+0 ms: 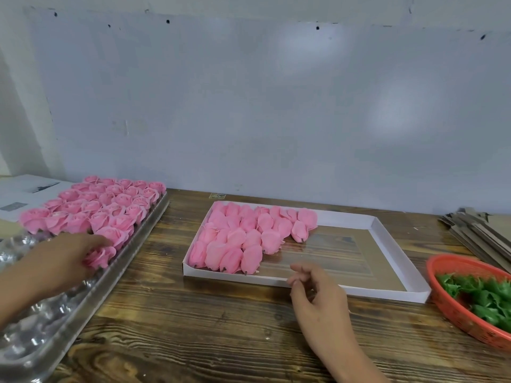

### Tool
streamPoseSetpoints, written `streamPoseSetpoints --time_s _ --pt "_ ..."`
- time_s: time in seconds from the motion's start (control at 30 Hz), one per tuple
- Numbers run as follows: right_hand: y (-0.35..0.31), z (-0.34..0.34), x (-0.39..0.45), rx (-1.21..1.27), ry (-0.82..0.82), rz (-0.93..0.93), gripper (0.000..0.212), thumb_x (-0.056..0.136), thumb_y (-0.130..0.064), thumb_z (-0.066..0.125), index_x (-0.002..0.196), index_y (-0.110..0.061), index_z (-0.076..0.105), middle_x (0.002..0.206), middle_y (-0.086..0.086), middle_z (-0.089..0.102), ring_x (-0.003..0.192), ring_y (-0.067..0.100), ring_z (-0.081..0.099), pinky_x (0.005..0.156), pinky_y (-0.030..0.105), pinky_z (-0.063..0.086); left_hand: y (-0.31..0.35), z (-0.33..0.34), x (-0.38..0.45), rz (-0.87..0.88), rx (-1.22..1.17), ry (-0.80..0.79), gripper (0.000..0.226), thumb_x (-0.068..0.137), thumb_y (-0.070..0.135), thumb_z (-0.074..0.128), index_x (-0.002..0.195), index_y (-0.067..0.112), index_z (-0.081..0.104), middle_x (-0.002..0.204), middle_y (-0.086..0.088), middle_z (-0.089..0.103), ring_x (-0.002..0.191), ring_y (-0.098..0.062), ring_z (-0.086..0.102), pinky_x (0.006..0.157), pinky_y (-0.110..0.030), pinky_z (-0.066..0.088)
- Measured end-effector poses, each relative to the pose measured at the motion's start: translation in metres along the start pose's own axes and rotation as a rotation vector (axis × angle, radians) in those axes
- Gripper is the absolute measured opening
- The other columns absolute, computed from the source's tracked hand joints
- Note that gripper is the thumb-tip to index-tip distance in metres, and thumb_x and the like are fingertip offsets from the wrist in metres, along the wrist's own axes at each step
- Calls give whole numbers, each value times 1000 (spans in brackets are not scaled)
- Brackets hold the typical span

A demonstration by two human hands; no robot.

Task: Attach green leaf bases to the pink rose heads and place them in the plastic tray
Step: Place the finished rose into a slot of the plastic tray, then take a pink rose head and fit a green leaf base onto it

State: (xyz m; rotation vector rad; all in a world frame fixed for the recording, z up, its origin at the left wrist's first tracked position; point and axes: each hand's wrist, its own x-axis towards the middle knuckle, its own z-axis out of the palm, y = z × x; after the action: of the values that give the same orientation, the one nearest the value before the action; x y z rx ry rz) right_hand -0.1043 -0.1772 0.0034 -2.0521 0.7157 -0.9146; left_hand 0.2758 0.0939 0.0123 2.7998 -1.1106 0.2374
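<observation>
1. Along the bench's (193,341) left edge, the clear plastic tray (83,294) ran out of frame at the bottom left, and its near cups showed only as blurred glare.
2. Its far half held rows of upright pink roses (110,205); their undersides were hidden.
3. At the right edge, a red basket (453,308) of green leaf bases (486,297) was cut off by the frame, as was a stack of cardboard strips (475,233) behind it.
4. The left hand (63,261) reached over the tray from the left, fingers curled round one rose (101,257) at the nearest filled row; the fingertips were hidden behind the petals.
5. The right hand (315,297) hovered over the near rim of the white box (398,244), fingers loosely bent and spread, holding nothing, though motion blur softened it.
6. Roses lying on their sides (243,239) filled the box's left half; the right half showed bare floor.
7. Between tray and box lay a strip of open wood, and more open wood stretched along the bench's near edge.
</observation>
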Motion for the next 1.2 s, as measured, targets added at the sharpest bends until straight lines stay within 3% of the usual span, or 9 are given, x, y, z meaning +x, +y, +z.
streamPoseSetpoints --time_s 0.13,0.23,0.3,0.43,0.57,0.73,0.93,1.0,1.2 --pt "0 0 0 -8 2 -10 40 90 -5 60 97 -45 57 89 -30 66 85 -4 63 72 2 42 30 -27 -21 -23 69 -8 69 66 13 82 130 31 64 110 10 68 95 -15 64 80 -40 59" --pt "-1 -1 0 -20 -3 -9 40 91 -7 60 97 -46 56 89 -32 65 85 -5 63 71 2 42 62 -46 -33 -76 57 184 52 73 11 79 123 19 71 116 -6 71 101 -31 66 86 -51 55" --pt "-1 -1 0 -35 -11 0 39 91 -8 60 96 -47 55 88 -31 66 84 -6 62 71 2 42 101 -54 -45 12 -77 257 34 81 16 77 115 19 74 109 -4 73 99 -28 67 83 -45 55" --pt "3 -3 2 -80 -15 10 36 90 -10 60 98 -45 56 84 -21 67 77 -10 58 69 1 40 189 -37 -66 282 -413 107 25 93 31 67 118 36 68 109 25 61 104 4 55 95 -23 45" --pt "9 -3 5 -189 -49 35 28 93 -16 58 114 -35 58 97 -23 62 82 -10 56 69 5 41 232 3 -63 351 -483 74 28 97 35 62 124 31 66 119 20 57 109 2 53 102 -22 42" --pt "15 -1 9 -265 -35 53 24 93 -21 56 116 -28 62 99 -19 62 92 2 60 81 21 48 236 20 -54 256 -450 199 29 97 33 62 126 30 63 120 15 62 112 -6 56 100 -26 41" --pt "7 -5 10 -369 115 -73 13 90 -26 60 101 -27 66 95 -15 61 96 6 52 80 26 44 229 35 -51 264 -358 138 16 101 30 54 106 32 69 105 18 62 107 -7 51 98 -25 25" --pt "-1 -1 14 -382 70 -74 4 90 -35 59 89 -32 61 89 -18 60 91 5 53 74 26 45 230 37 -52 300 -365 130 15 101 27 54 103 31 68 100 19 59 101 -6 48 97 -26 29" --pt "-22 36 48 -290 -208 168 35 86 -45 60 59 -23 54 57 -7 56 56 9 54 55 29 42 230 37 -52 325 -389 126 15 100 26 55 102 32 69 97 20 57 98 -4 47 89 -23 26"
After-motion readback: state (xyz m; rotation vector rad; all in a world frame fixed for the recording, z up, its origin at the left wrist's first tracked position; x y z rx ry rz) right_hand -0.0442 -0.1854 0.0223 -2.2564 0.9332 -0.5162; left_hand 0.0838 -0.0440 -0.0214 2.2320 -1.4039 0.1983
